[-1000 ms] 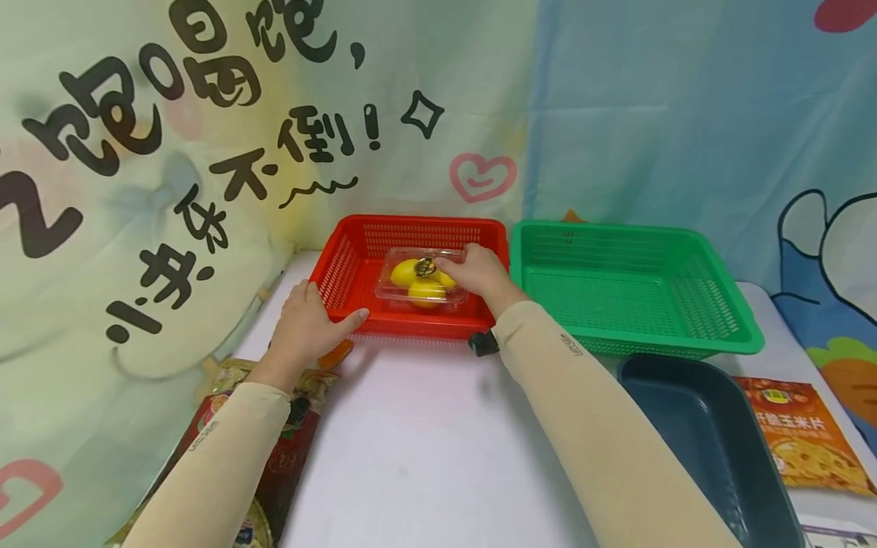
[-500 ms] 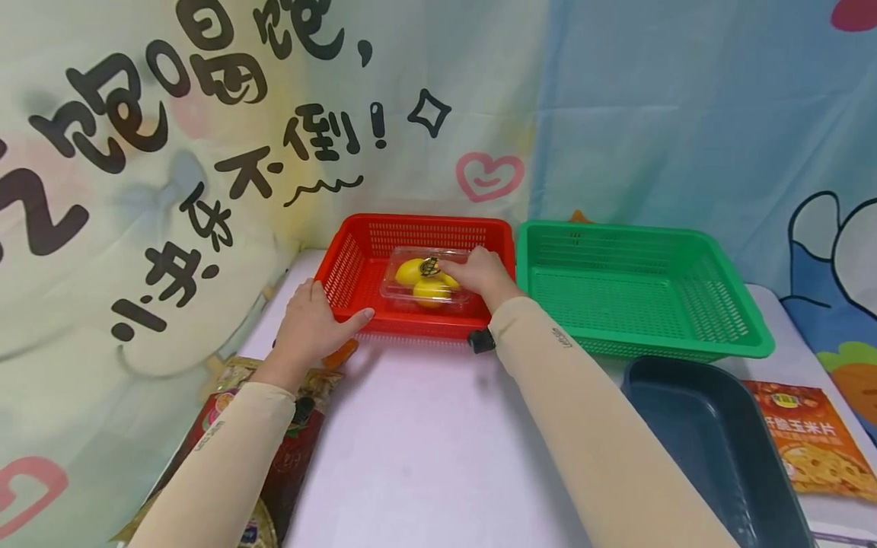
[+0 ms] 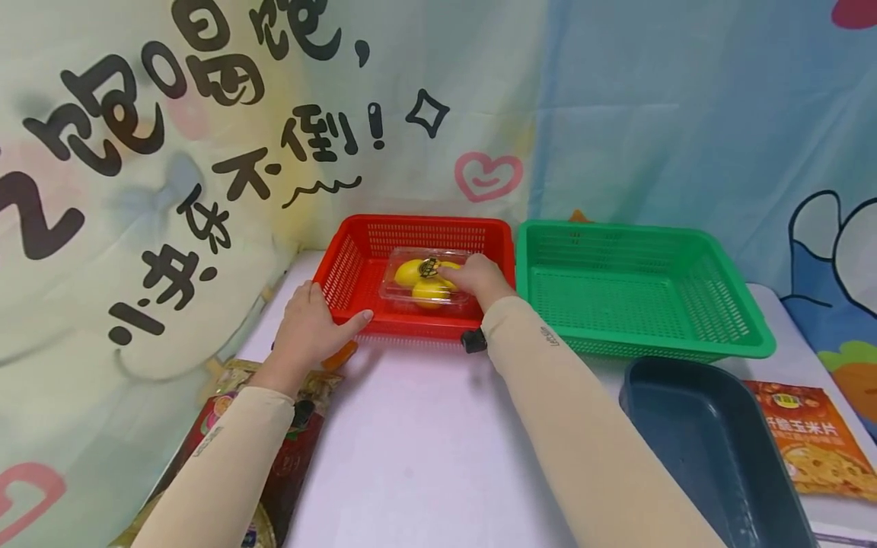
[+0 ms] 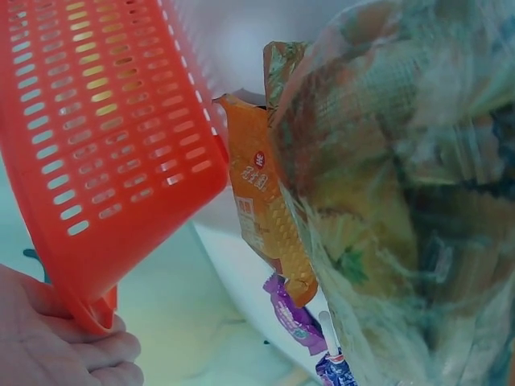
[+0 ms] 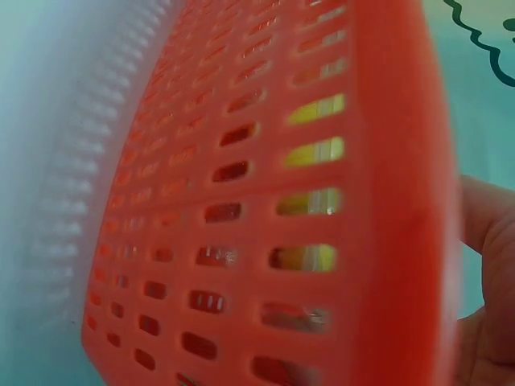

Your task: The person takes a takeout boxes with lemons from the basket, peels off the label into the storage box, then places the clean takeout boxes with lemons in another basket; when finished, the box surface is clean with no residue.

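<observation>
A red plastic basket (image 3: 411,327) stands at the back of the table. Inside it lies a clear plastic box of lemons (image 3: 430,289) with a dark label on its lid. My right hand (image 3: 481,278) reaches over the basket's front wall and holds the right end of the box, a digit across the lid. Its other fingers are partly hidden. At the basket's front left corner, my left hand (image 3: 310,327) grips the rim; in the left wrist view its fingers (image 4: 105,354) curl at the rim. Yellow shows through the basket's slots in the right wrist view.
A green basket (image 3: 617,344) adjoins on the right, with a dark blue tray (image 3: 699,441) before it. An orange snack packet (image 3: 808,434) lies at far right. A large dark red bag (image 3: 294,449), an orange packet (image 4: 257,193) and a purple packet (image 4: 291,318) lie at left.
My right hand has shifted slightly nearer and lower at the box's right end. The box, the basket and my left hand stay nearly in place; the head view has shifted a little.
</observation>
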`<state>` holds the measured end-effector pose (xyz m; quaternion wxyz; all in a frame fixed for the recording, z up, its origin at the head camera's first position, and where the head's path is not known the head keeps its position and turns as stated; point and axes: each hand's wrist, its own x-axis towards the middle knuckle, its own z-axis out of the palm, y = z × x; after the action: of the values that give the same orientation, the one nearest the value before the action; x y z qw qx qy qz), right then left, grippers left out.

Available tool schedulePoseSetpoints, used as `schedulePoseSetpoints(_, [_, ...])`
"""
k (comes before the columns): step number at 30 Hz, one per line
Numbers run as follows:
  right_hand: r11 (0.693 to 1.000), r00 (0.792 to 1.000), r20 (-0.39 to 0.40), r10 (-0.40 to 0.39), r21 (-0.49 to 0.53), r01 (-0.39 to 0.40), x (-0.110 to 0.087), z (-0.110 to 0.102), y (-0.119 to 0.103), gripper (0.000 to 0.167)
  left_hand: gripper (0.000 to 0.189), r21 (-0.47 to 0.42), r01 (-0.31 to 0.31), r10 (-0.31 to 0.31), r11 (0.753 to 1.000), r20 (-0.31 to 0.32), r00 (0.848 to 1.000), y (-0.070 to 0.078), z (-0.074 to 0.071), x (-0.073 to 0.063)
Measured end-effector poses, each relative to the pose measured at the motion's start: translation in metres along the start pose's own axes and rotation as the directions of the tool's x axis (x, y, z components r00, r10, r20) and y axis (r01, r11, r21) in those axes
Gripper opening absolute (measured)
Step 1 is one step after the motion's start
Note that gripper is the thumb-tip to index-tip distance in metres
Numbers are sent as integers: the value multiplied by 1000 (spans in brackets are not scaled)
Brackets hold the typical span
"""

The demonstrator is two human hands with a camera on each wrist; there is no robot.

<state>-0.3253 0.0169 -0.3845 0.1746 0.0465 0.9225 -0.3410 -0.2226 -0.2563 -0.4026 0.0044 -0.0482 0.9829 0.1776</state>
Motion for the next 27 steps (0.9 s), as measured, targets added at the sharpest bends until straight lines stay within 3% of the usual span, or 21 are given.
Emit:
schedulePoseSetpoints(15, [999, 997, 65, 47, -28, -45, 6, 5, 0, 81, 119, -4, 6, -6, 1000, -1, 1000, 0, -1, 0])
schedulePoseSetpoints(21, [998, 995, 79, 66, 3, -66, 7, 7, 2, 78, 118, -5, 14, -14, 1000, 2, 1000, 0, -1, -1])
schedulePoseSetpoints(27, [991, 993, 79, 85, 95, -92, 9, 11, 6, 76, 119, -10, 20, -20, 1000, 3, 1000, -1, -1, -1])
